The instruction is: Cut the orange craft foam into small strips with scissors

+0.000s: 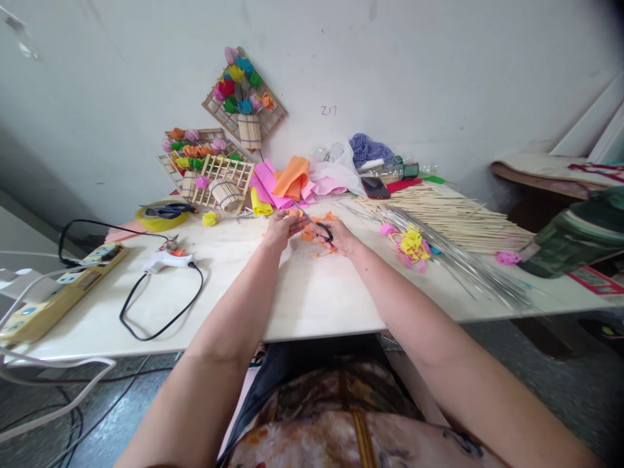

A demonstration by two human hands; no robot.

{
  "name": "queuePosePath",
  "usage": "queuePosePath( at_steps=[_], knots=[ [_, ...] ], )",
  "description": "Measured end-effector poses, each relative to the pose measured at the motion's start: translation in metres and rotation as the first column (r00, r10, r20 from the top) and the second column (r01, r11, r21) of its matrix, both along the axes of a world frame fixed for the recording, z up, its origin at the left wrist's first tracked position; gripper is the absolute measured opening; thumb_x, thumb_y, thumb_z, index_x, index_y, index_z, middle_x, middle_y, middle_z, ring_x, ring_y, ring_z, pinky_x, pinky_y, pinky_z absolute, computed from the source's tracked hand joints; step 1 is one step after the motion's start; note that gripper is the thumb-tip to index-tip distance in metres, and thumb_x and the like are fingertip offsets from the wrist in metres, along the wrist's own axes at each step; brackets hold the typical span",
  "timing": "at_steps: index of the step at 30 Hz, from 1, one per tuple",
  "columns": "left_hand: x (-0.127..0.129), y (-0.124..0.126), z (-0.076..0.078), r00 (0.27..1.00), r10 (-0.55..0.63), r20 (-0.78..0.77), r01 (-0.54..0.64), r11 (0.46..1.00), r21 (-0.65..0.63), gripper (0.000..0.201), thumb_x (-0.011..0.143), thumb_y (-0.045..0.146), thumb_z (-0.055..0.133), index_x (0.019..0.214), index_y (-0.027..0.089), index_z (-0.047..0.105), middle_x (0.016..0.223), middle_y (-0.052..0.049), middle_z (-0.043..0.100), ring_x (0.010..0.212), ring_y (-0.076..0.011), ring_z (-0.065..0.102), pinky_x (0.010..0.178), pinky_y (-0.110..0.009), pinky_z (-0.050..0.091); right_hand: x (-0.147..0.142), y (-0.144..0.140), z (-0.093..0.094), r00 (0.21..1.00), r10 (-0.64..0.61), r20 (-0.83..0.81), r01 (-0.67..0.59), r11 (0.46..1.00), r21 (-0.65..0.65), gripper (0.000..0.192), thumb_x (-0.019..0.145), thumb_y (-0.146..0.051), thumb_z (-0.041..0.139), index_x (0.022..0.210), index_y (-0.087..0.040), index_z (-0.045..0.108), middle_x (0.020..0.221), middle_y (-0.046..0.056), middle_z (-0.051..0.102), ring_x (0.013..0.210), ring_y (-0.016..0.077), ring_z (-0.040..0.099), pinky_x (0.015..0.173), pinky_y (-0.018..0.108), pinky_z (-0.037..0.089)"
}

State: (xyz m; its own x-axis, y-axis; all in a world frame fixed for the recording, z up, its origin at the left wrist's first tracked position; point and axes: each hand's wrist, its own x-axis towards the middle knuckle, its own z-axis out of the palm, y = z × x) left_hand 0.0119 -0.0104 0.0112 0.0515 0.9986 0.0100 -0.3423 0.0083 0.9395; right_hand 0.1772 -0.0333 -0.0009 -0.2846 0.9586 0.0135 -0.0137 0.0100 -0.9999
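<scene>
Centre frame: right hand [341, 237] gripping black-handled scissors [312, 222], left hand [281, 227] pinching an orange paper scrap [308, 233] at the blades. Right: bamboo sticks [448, 218]. Left: glue gun [166, 260], power strip [58, 292]. Upper left: small stick pot [249, 131] holding paper flowers [238, 81].

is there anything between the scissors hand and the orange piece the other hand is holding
Nothing visible does. The right hand holds black-handled scissors whose blades reach straight to the orange piece pinched in the left hand. Only loose orange scraps lie on the table beneath.
</scene>
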Motion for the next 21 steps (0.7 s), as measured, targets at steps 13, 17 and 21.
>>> queuePosePath(
  at_steps=[13,17,21],
  knots=[
    [-0.003,0.004,-0.006,0.997,-0.004,0.077,0.004,1.000,-0.006,0.006,0.079,0.015,0.072,0.084,0.014,0.068,0.090,-0.007,0.077,0.080,-0.0162,0.075,0.080,-0.027,0.056,-0.001,0.003,0.008,0.956,-0.259,-0.138,0.269,0.962,0.054,0.016,0.074,-0.021,0.074,0.071,-0.017,0.058,0.050,-0.007,0.050,0.040,0.0063,0.040,0.039,0.019,0.034],
    [-0.006,0.006,-0.005,0.997,0.017,0.081,-0.016,1.000,-0.007,0.013,0.077,0.017,0.075,0.088,0.015,0.070,0.095,-0.008,0.078,0.086,-0.0191,0.075,0.085,-0.030,0.055,0.000,0.007,0.006,0.958,-0.255,-0.134,0.262,0.964,0.038,0.017,0.068,-0.016,0.076,0.079,-0.016,0.062,0.056,-0.006,0.055,0.042,0.0069,0.044,0.041,0.020,0.037],
    [-0.007,0.009,-0.005,0.997,0.020,0.076,-0.020,1.000,0.001,0.012,0.076,0.018,0.077,0.085,0.014,0.071,0.088,-0.007,0.076,0.079,-0.0168,0.074,0.084,-0.030,0.055,0.004,0.009,0.005,0.958,-0.254,-0.130,0.264,0.963,0.062,0.021,0.068,-0.019,0.076,0.084,-0.016,0.063,0.063,-0.005,0.057,0.044,0.0061,0.044,0.044,0.021,0.039]
  ],
)
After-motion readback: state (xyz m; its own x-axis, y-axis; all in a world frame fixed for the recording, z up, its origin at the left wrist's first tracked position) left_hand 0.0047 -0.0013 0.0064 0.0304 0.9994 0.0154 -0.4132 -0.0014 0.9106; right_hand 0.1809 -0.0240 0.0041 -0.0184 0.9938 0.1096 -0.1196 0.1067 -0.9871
